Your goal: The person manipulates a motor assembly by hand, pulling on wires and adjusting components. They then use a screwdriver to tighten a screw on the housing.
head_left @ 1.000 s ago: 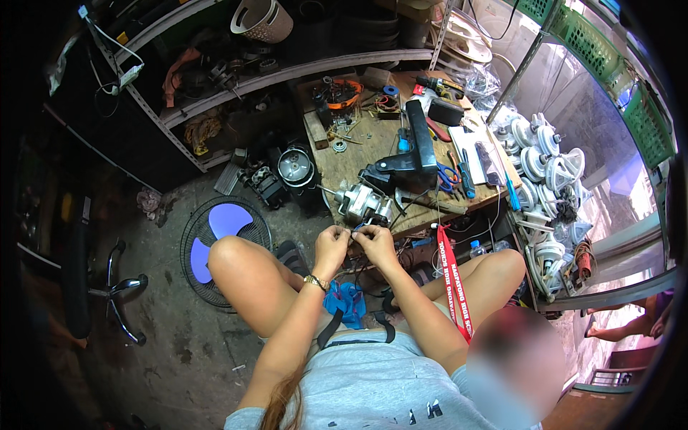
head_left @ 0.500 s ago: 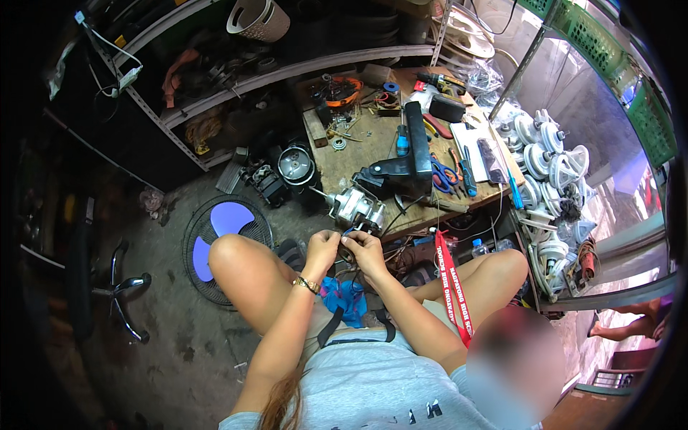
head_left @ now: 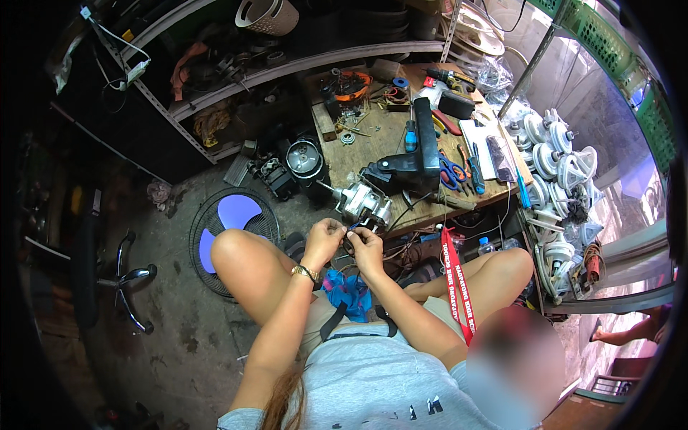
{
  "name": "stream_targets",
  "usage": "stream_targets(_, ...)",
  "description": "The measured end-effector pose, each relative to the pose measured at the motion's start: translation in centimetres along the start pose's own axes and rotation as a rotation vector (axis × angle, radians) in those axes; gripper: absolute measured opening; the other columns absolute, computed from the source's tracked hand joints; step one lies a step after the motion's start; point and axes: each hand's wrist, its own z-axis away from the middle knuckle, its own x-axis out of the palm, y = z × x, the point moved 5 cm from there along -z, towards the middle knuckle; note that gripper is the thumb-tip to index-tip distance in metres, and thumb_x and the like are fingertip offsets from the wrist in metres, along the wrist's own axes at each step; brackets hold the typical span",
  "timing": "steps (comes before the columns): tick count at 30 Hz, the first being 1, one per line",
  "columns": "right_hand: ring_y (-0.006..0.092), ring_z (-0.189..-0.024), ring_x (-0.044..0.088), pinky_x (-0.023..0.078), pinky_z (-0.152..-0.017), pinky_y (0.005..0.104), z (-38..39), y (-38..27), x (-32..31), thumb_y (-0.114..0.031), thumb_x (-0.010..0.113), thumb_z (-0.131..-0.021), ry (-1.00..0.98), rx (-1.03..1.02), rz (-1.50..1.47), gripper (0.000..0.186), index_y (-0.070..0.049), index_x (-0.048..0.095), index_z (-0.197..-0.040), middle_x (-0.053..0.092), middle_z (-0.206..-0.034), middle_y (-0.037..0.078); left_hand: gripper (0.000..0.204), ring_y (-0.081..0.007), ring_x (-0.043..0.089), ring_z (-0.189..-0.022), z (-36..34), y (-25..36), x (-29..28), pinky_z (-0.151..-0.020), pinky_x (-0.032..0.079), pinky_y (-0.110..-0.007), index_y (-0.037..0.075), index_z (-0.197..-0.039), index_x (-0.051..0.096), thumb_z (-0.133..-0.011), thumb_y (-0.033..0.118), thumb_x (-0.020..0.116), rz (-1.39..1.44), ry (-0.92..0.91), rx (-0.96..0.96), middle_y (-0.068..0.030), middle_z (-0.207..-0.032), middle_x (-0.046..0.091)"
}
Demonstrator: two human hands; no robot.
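Both my hands meet above my lap, just in front of a silver electric motor (head_left: 363, 203) at the near edge of the wooden workbench (head_left: 373, 154). My left hand (head_left: 326, 241) is closed in a pinch, with the fingertips toward the right. Close beside it, my right hand (head_left: 366, 249) also pinches, thumb against fingers. Something thin and dark, perhaps wire, shows between the fingertips, too small to make out. A crumpled blue cloth or bag (head_left: 347, 292) lies below my hands.
A black bracket-shaped stand part (head_left: 424, 147), blue-handled scissors (head_left: 451, 174), screwdrivers and a drill (head_left: 450, 77) crowd the bench. Left of my knee lies a fan (head_left: 238, 213) with purple blades. White fan parts (head_left: 552, 161) are piled at right. A red lanyard (head_left: 457, 283) hangs over my leg.
My hands have drawn slightly apart at the fingertips, and the fingers have shifted their pinch. The whole view has moved a little. The motor stays on the bench edge.
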Motion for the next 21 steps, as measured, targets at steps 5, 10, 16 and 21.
stream_targets(5, 0.007, -0.065, 0.055, 0.046, -0.058, 0.0227, 0.1, 0.3, 0.1, -0.009, 0.064, -0.092, -0.009, 0.057, 0.074, 0.01, -0.001, 0.067, -0.095, 0.065, -0.081, 0.002, 0.016, -0.0336, 0.066, -0.08, 1.1, 3.0, -0.8, -0.074, 0.051, -0.042, -0.001, -0.087, 0.068, -0.081, 0.014, 0.071, -0.452, 0.007, 0.354, -0.0176, -0.08, 0.069)
stream_targets(10, 0.0085, -0.078, 0.057, 0.046, -0.071, 0.0242, 0.0, 1.0, 0.1, -0.006, 0.058, -0.094, -0.039, -0.042, -0.037, 0.011, 0.002, 0.066, -0.098, 0.065, -0.085, 0.003, 0.016, -0.0383, 0.062, -0.086, 1.4, 4.5, -0.9, -0.079, 0.05, -0.046, -0.001, -0.086, 0.068, -0.078, 0.013, 0.072, -0.537, -0.054, 0.392, -0.0191, -0.084, 0.069)
stream_targets(16, 0.0121, -0.09, 0.058, 0.047, -0.081, 0.0263, 0.1, 0.9, -0.1, -0.003, 0.054, -0.096, -0.052, -0.052, 0.12, 0.016, 0.004, 0.059, -0.11, 0.065, -0.097, 0.008, 0.015, -0.0377, 0.059, -0.086, 1.8, 4.4, 0.0, -0.076, 0.048, -0.047, 0.0, -0.082, 0.063, -0.076, 0.01, 0.071, -0.62, 0.007, 0.495, -0.0182, -0.082, 0.066)
stream_targets(21, 0.0175, -0.1, 0.063, 0.05, -0.088, 0.0291, 0.3, 0.7, -1.2, 0.0, 0.055, -0.093, -0.156, -0.131, 0.044, 0.029, 0.005, 0.053, -0.122, 0.065, -0.11, 0.014, 0.016, -0.0401, 0.059, -0.086, 2.2, 3.9, 0.7, -0.075, 0.049, -0.048, 0.0, -0.086, 0.06, -0.076, 0.007, 0.069, -0.622, 0.069, 0.559, -0.0195, -0.081, 0.065)
